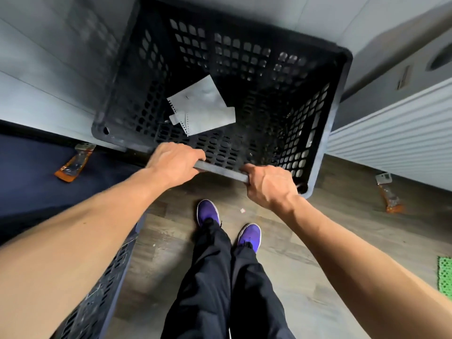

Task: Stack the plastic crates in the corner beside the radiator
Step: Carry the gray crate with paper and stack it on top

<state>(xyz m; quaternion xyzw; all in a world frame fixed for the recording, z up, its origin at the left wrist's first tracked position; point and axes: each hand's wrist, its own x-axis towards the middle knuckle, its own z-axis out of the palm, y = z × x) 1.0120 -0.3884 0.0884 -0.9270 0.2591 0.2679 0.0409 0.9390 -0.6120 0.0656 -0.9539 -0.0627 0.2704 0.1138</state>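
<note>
A large black perforated plastic crate [256, 69] fills the upper middle of the view, in the corner between a grey wall and the white ribbed radiator [391, 140]. Both my hands grip its near rim: my left hand [175, 161] on the left part, my right hand [269, 184] near the right corner. Torn white paper scraps [203, 106] lie on the crate's bottom. A second dark crate [102, 289] stands at the lower left, partly hidden under my left forearm.
My feet in purple shoes [208, 211] stand on the wooden floor just behind the crate. An orange wrapper [73, 165] lies on the dark mat at left, another orange wrapper [391, 201] by the radiator, and a green mat [445, 275] at the right edge.
</note>
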